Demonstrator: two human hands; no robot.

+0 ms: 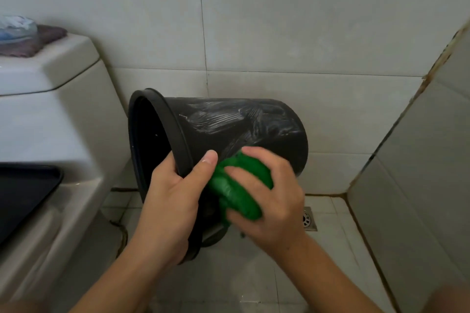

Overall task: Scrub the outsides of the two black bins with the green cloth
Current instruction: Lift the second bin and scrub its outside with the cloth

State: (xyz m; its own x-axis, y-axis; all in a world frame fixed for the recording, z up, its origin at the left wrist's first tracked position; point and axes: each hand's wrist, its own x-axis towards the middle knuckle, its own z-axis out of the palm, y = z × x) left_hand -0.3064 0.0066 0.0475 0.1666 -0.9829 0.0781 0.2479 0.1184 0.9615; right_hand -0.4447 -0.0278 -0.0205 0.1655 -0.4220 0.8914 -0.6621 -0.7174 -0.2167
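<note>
1. Head view: the left hand grips the rim of the round, smooth plastic black bin, tipped sideways, thumb outside.
2. The right hand clutches the bunched green cloth, pressed against the bin's streaked wet wall beside that thumb.
3. No readable writing.

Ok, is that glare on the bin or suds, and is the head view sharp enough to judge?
Head view: soft, even light; pale streaks on the black bin could be sheen or film, cannot tell. Green cloth in the right hand is slightly blurred; wide-angle bends the wall edges; the left hand is sharp.
</note>
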